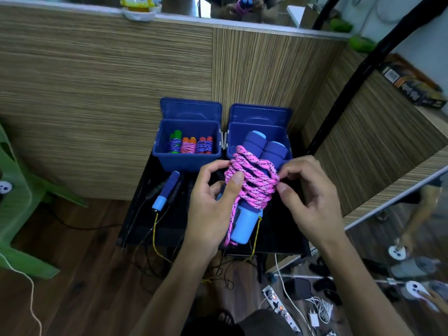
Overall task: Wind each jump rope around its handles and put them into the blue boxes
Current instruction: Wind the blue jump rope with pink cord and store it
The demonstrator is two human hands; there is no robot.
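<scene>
Closest to me, below my forearms, the wooden floor (80, 275) carries a power strip (278, 309) and a tangle of white cables (320, 309) off to my right. Just above that, my left hand (213, 202) grips the blue handles (249, 207) of a jump rope, thumb pressed onto the wound pink rope (252, 178) and fingers curled around behind the bundle. My right hand (308, 197) pinches a loop of that same pink rope at the bundle's right side, between thumb and forefinger, with the other fingers bent in. The rope is coiled many times around the two handles held side by side, and a loose pink tail runs down along the lower handle. I hold the bundle above a black table (145, 226), in front of the right blue box (259, 141). On the table to the left of my hands lies another jump rope with a blue handle (167, 190) and dark handles beside it; a yellow cord (155, 234) trails from it over the table's near edge. Beyond my hands, two blue boxes stand side by side with their lids tipped up behind them. The left blue box (189, 146) holds three small wound ropes (190, 144) standing upright, with green, orange and red handles. Behind the boxes rises a striped wood-grain panel (97, 81), and a green plastic chair (17, 202) sits at the far left.
</scene>
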